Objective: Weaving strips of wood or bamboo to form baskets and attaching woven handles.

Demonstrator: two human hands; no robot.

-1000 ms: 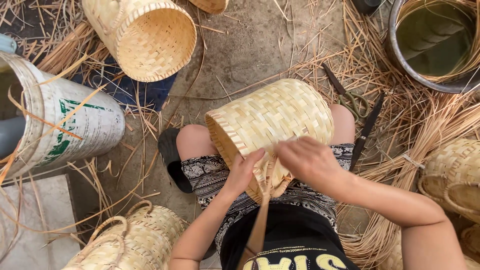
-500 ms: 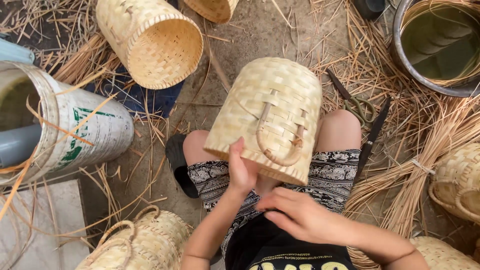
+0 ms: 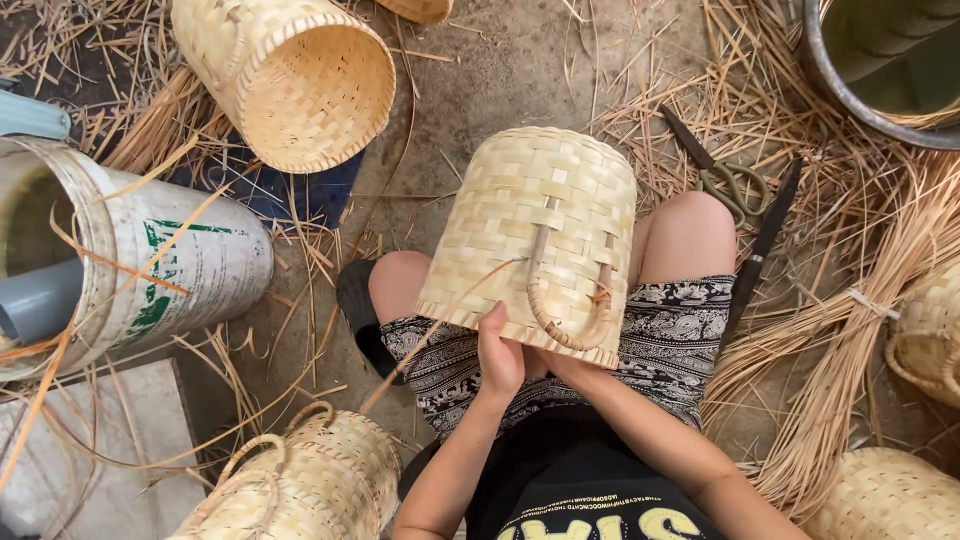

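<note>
Left hand (image 3: 500, 352) grips the woven basket (image 3: 540, 225) at its rim, on the lap. Right hand hidden inside; grip unclear. Best keep the basket steady and the loose strip (image 3: 440, 325) taut.

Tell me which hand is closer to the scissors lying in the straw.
The right. The scissors lie beyond the right knee; the right hand is hidden under or inside the woven basket on that side, only its forearm showing. The left hand grips the basket's rim, farther off.
</note>
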